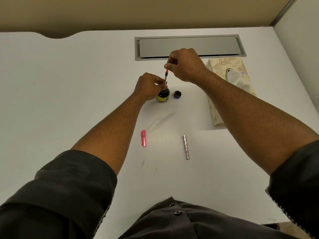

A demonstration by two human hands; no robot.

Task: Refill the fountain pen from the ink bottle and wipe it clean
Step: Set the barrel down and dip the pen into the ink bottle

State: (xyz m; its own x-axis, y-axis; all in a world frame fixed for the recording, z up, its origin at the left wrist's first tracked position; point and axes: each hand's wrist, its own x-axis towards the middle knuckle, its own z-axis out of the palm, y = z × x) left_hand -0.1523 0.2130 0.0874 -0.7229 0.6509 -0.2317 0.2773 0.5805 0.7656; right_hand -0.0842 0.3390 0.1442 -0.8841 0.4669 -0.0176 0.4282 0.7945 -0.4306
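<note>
Dark sleeves (57, 195) frame the desk (69, 100); beyond, left hand (148, 86) fingers grasp the pen (165, 78) upright in the ink bottle (163, 96), right hand (184, 64) pinching its red knob: light, slippery, probably fragile.

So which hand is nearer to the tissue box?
Right. The right hand is just left of the tissue box; the left hand is farther left, at the ink bottle.

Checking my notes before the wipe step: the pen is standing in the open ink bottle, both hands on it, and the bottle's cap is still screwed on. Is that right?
Not quite. The head view shows the cap off, lying on the desk just right of the ink bottle. The rest holds: the pen stands in the bottle, left hand low on it, right hand pinching its top.
</note>
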